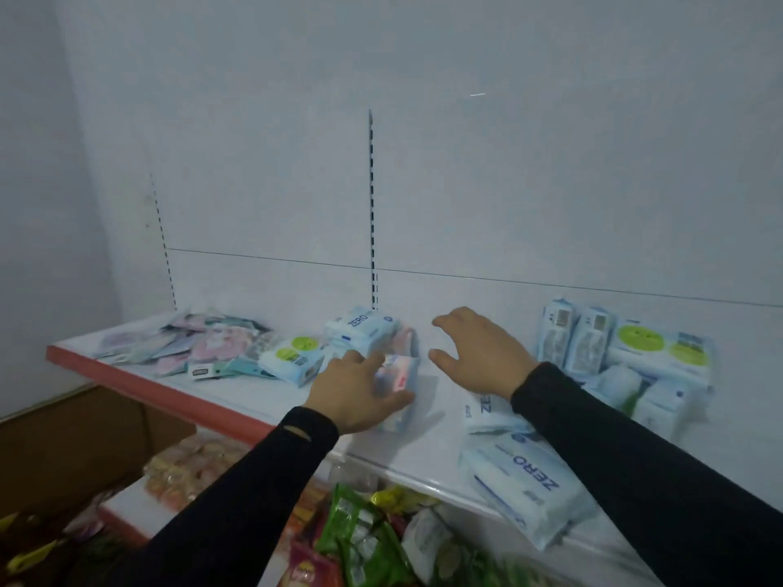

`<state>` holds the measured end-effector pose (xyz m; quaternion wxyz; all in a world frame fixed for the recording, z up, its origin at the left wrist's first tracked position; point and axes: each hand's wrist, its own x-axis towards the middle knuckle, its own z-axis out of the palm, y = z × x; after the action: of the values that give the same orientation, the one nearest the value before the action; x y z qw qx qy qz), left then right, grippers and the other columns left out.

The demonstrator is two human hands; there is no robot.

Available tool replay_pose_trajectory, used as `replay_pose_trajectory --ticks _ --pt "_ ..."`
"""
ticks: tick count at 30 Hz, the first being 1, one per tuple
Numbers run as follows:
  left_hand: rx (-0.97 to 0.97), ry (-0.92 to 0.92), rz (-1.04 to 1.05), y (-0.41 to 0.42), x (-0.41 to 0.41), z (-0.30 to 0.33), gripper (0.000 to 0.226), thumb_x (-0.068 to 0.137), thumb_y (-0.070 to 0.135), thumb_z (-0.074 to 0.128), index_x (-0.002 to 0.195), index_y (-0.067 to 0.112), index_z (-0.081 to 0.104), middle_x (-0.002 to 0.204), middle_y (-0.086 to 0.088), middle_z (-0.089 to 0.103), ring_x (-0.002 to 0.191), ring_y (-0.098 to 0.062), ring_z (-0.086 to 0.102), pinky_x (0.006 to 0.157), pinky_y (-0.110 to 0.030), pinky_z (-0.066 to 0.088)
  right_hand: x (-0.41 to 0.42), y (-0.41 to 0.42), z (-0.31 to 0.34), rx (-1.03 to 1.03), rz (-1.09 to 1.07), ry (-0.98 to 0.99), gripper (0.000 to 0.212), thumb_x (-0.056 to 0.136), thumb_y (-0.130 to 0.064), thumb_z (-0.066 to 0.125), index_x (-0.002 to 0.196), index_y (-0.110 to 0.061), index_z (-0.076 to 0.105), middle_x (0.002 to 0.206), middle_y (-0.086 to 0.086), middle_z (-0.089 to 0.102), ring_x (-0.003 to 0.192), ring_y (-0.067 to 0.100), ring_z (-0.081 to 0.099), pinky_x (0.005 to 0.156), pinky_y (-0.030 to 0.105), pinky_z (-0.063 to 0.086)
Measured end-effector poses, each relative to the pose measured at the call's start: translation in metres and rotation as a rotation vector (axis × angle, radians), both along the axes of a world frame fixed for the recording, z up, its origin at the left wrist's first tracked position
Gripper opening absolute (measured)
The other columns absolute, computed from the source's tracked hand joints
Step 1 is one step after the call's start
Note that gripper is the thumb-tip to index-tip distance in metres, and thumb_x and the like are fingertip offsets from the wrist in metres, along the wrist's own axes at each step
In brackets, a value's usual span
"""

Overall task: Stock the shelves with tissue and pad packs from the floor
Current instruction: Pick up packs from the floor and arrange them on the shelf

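While the left hand (360, 389) grasps a small pink-and-white plastic pad pack (398, 383) standing on the white shelf with a red front edge (178, 394), the right hand (476, 353) hovers just right of it, fingers spread and released. Placing seems under way; next it likely needs nudging back against the far blue ZERO tissue pack (364, 328).

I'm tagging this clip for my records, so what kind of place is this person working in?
Most likely a small shop, or its stockroom. A retail-style shelf with a red front edge and slotted uprights holds ZERO tissue packs, and the shelf below carries snack bags. The left hand grips a pink pack.
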<state>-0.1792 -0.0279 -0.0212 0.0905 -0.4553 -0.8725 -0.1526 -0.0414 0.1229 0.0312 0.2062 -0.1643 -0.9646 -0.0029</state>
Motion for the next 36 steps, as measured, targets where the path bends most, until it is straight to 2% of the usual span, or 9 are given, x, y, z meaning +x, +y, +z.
replay_pose_trajectory --ticks 6,12,17,22,26,28,30,33,36 --pt "-0.018 -0.133 -0.035 0.006 -0.006 -0.004 0.062 0.077 0.046 0.061 0.131 0.028 0.039 0.129 -0.001 0.040 0.109 -0.025 0.051 0.088 -0.031 0.041 -0.090 0.038 0.005 -0.151 0.088 -0.088 0.048 0.094 -0.035 0.047 0.137 -0.014 0.042 0.134 0.014 0.044 0.120 0.033 0.049 0.097 0.035 0.041" --pt "-0.011 -0.177 -0.043 -0.051 -0.039 0.036 0.067 0.066 0.053 0.059 0.129 0.042 0.043 0.115 0.017 0.043 0.103 -0.008 0.050 0.089 -0.027 0.044 -0.153 0.061 0.000 -0.177 0.073 -0.167 0.048 0.092 -0.021 0.044 0.138 -0.011 0.038 0.137 0.016 0.041 0.120 0.032 0.047 0.096 0.036 0.042" --pt "0.058 -0.190 0.013 -0.076 -0.070 0.048 0.066 0.064 0.050 0.062 0.127 0.045 0.044 0.116 0.017 0.045 0.103 -0.006 0.052 0.091 -0.028 0.047 -0.175 0.078 -0.026 -0.240 -0.030 -0.314 0.054 0.079 -0.031 0.066 0.124 -0.008 0.046 0.117 0.010 0.056 0.101 0.025 0.055 0.076 0.029 0.042" --pt "0.072 -0.190 -0.014 -0.080 -0.077 0.026 0.062 0.075 0.043 0.067 0.132 0.042 0.042 0.117 0.021 0.039 0.105 -0.005 0.050 0.090 -0.023 0.046 -0.186 0.079 -0.046 -0.209 -0.076 -0.212 0.074 0.062 -0.054 0.076 0.119 -0.013 0.051 0.114 0.008 0.050 0.101 0.025 0.055 0.084 0.032 0.049" --pt "0.034 -0.193 -0.040 -0.081 -0.078 0.015 0.063 0.076 0.044 0.066 0.134 0.041 0.040 0.121 0.019 0.038 0.108 -0.004 0.046 0.091 -0.021 0.043 -0.179 0.078 -0.038 -0.165 -0.113 -0.221 0.052 0.073 -0.046 0.067 0.112 -0.015 0.050 0.115 0.010 0.044 0.100 0.028 0.053 0.086 0.035 0.048" --pt "0.032 -0.193 -0.042 -0.083 -0.078 0.015 0.063 0.077 0.043 0.066 0.135 0.040 0.040 0.121 0.018 0.038 0.107 -0.006 0.047 0.092 -0.024 0.045 -0.172 0.085 -0.027 -0.095 -0.132 -0.247 0.036 0.068 -0.046 0.060 0.089 -0.019 0.048 0.110 0.010 0.049 0.089 0.025 0.049 0.072 0.033 0.045" --pt "0.056 -0.187 -0.061 -0.082 -0.076 0.016 0.064 0.078 0.043 0.066 0.136 0.038 0.041 0.120 0.018 0.038 0.107 -0.007 0.047 0.093 -0.025 0.044 -0.161 0.091 -0.013 -0.063 -0.168 -0.261 0.030 0.063 -0.042 0.059 0.079 -0.022 0.044 0.101 0.011 0.049 0.082 0.023 0.045 0.060 0.029 0.038" --pt "0.069 -0.196 -0.115 -0.077 -0.067 0.016 0.064 0.075 0.045 0.066 0.134 0.039 0.041 0.123 0.015 0.042 0.107 -0.008 0.049 0.093 -0.030 0.045 -0.134 0.088 0.010 -0.032 -0.202 -0.225 0.027 0.064 -0.032 0.060 0.073 -0.021 0.037 0.091 0.008 0.043 0.072 0.020 0.042 0.052 0.026 0.032" --pt "0.063 -0.162 -0.180 -0.070 -0.058 0.014 0.065 0.075 0.046 0.066 0.134 0.037 0.042 0.124 0.011 0.043 0.104 -0.009 0.048 0.089 -0.026 0.043 -0.102 0.079 0.031 0.068 -0.266 -0.112 0.023 0.071 -0.027 0.060 0.079 -0.015 0.042 0.094 0.011 0.050 0.076 0.025 0.045 0.059 0.030 0.035"
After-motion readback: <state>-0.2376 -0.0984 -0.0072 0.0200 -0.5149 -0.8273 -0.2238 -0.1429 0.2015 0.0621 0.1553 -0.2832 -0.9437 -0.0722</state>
